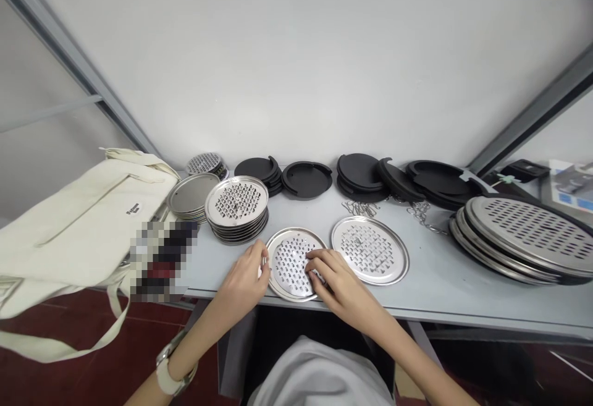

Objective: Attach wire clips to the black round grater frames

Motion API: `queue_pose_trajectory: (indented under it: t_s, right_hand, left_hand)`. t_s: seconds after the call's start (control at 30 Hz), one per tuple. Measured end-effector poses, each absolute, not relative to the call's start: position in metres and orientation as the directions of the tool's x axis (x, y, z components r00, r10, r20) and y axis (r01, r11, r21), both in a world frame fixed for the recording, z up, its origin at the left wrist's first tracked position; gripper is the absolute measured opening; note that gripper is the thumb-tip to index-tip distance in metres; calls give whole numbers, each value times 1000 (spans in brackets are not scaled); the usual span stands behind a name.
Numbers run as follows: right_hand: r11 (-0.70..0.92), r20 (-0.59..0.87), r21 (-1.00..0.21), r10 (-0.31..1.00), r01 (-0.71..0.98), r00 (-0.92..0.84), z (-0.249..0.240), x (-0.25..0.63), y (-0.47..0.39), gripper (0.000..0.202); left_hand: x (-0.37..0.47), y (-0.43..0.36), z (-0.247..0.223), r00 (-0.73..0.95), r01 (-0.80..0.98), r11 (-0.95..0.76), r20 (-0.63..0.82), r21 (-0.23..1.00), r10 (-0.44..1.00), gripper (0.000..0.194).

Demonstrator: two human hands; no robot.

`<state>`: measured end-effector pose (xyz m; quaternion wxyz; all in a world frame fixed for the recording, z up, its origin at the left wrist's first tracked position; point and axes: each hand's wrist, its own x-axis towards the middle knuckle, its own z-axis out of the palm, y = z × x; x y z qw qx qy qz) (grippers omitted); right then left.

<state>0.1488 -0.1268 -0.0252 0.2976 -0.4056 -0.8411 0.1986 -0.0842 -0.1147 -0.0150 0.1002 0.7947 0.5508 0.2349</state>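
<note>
R grip (331,277) at perf. disc (291,265)

On the cream bag (88,202) left of the left hand (246,276), a pale label's (134,209) dark lettering is illegible.

The pale grey bench (430,288) carries a cream bag (88,208) over its left end, then a small perforated stack (204,162), a plain metal stack (192,196) and a larger perforated stack (236,203). Along the far side sit rimmed black discs (306,180), some piled and some overlapping, with wire hooks (361,209) and thin chains (420,211) just nearer. Toward the near edge, a perforated metal disc (291,267) and a right-hand perforated disc (370,250) lie flat side by side; large oval pieces (532,227) overlap in a tilted pile at the right.
</note>
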Motion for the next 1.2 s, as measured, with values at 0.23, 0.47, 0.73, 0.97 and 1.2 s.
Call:
queue_pose_trajectory:
  t_s: [0.23,0.47,0.73,0.97,1.2]
  right_hand:
    - [593,345,-577,800,562,-490,-23,149,-127,15]
    - [580,328,-600,807,552,-492,-23,149,-127,14]
    - [584,341,-602,805,545,-486,-23,149,-127,14]
    - [585,338,-594,805,552,-488,-22,149,-127,14]
    - [589,348,-603,801,538,-487,-24,150,-126,15]
  left_hand:
    - [-93,-106,-20,194,618,-173,65,767,979,19]
    - [-95,-102,-24,185,316,281,-349,906,919,35]
    - [-95,-102,-14,333,392,-5,-137,920,933,16]
    - [-88,-110,-9,316,356,168,-288,919,904,28]
    - [-82,-108,-11,260,321,200,-289,926,921,24]
